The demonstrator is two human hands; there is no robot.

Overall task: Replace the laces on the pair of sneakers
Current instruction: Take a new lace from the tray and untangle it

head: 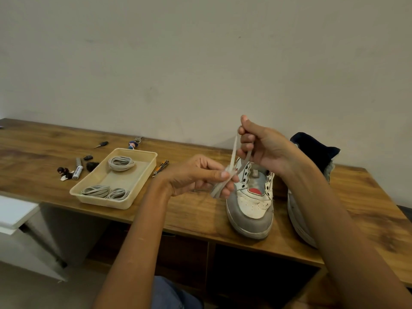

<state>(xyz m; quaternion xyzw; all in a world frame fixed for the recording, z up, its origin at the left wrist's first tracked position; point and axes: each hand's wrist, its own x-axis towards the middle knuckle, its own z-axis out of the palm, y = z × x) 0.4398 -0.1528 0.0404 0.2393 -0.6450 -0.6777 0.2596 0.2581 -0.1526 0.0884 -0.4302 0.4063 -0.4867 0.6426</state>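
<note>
Dim, warm, even light; soft focus, slight blur, wide-angle bending at edges.

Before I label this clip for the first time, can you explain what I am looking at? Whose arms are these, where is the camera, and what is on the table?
There is no machine here: a person wears a camera on the head, looking down at their own two hands. The left hand and the right hand both pinch one pale shoelace, stretched between them above a white and grey sneaker with empty eyelets. The second sneaker sits partly behind the right arm. On the wooden table a beige tray holds three coiled laces. Small odds and ends lie around the tray.
</note>
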